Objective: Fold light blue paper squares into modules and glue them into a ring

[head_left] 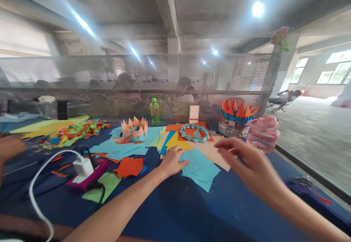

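Observation:
My left hand (pixel 172 161) lies at the left edge of a stack of light blue paper sheets (pixel 201 170), fingers outstretched, thumb on the blue paper. Raised to the right of that stack, my right hand (pixel 244 159) has its fingers loosely bent and apart, with nothing visible in them; it is a little blurred. Behind the hands, a ring of folded light blue paper (pixel 194 133) sits on orange sheets. Yellow paper (pixel 179 142) lies just beyond my left fingers, and pale peach sheets (pixel 210 150) stretch between the hands.
On the left are a peach folded-paper crown (pixel 134 129), paper scraps (pixel 79 132), a magenta power strip (pixel 87 176) with cables, and another person's hand (pixel 12 148). A green bottle (pixel 155 112), an orange-and-blue paper piece (pixel 238 112) and a pink container (pixel 263 134) stand before the mesh screen (pixel 153 70).

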Available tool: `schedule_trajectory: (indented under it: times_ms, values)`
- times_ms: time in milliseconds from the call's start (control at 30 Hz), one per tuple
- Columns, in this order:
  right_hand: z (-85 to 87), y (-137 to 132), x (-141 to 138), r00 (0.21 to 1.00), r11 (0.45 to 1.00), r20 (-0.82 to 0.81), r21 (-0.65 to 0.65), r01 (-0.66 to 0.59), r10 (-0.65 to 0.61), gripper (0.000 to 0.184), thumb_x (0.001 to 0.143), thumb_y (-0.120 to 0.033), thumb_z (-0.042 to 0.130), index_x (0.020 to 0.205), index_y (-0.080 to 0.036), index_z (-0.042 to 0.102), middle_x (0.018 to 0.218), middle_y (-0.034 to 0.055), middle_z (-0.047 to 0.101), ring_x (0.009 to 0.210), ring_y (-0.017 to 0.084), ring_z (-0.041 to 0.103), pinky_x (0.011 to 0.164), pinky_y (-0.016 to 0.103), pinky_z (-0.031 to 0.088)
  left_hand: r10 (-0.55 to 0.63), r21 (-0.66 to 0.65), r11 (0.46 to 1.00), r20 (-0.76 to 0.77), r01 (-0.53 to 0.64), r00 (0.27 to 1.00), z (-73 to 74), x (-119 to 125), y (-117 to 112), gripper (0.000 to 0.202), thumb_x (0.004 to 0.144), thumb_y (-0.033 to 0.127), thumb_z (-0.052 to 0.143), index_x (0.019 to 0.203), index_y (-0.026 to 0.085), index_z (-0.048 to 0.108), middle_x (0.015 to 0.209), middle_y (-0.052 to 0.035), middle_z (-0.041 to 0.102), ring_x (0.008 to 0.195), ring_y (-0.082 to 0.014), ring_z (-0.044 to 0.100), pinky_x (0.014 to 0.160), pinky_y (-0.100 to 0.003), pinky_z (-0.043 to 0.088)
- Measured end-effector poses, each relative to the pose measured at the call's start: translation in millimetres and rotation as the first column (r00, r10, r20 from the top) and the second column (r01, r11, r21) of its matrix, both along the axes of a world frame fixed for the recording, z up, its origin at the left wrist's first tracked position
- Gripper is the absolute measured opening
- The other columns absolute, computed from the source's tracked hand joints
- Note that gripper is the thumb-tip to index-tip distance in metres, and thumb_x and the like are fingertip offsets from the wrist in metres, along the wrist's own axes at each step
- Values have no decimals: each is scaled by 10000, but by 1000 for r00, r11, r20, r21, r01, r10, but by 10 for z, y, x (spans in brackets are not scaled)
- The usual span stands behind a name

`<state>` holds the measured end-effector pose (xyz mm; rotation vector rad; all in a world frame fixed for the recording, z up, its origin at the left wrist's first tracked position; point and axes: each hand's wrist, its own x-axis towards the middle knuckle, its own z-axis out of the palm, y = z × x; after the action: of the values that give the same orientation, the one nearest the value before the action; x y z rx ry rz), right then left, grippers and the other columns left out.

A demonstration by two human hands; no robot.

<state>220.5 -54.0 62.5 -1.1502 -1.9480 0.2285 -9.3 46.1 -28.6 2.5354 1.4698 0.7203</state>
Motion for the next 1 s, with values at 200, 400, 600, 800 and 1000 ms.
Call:
schedule_trajectory:
  times_ms: [200,400,600,800,1000]
  values:
    - [-612,723,-156,974,989,227,-149,7,27,158,828,-202,495,927,-178,616,917,66,632,867,184,583,783,318,446,18,-17,1000,24,-17,1000,15,18,10,289,742,328,666,961,156,586,1018,-88,605,1002,-245,560,882,-370,424]
    - [-895,998,-140,957,939,275,-295,177,-94,390,862,-441,468,1098,-147,568,989,114,614,923,231,567,812,351,420,-23,-36,999,106,27,994,43,56,-43,227,742,234,647,938,179,545,930,-48,624,906,-214,579,845,-357,429]
    - [-981,1030,-141,953,942,297,-298,153,-61,423,764,-462,610,1071,-172,595,1013,96,594,946,234,552,826,340,407,-15,-26,999,109,18,994,13,66,-43,429,736,231,653,1135,157,514,1152,-123,579,1092,-277,521,943,-416,387]
    - [-1002,1059,-146,960,944,275,-300,141,-56,356,769,-431,614,1010,-169,618,1021,99,589,959,235,541,832,343,403,-30,-77,996,53,34,998,-5,59,-33,546,774,267,624,1271,126,446,1291,-164,522,1205,-306,451,1019,-454,317]
    - [-1019,1066,-141,960,948,270,-279,153,-75,534,767,-552,577,1156,-185,568,1099,127,556,1040,279,494,879,399,385,-52,-102,993,81,60,995,21,73,-44,520,766,250,638,1242,142,458,1240,-152,556,1175,-295,478,1006,-456,331]
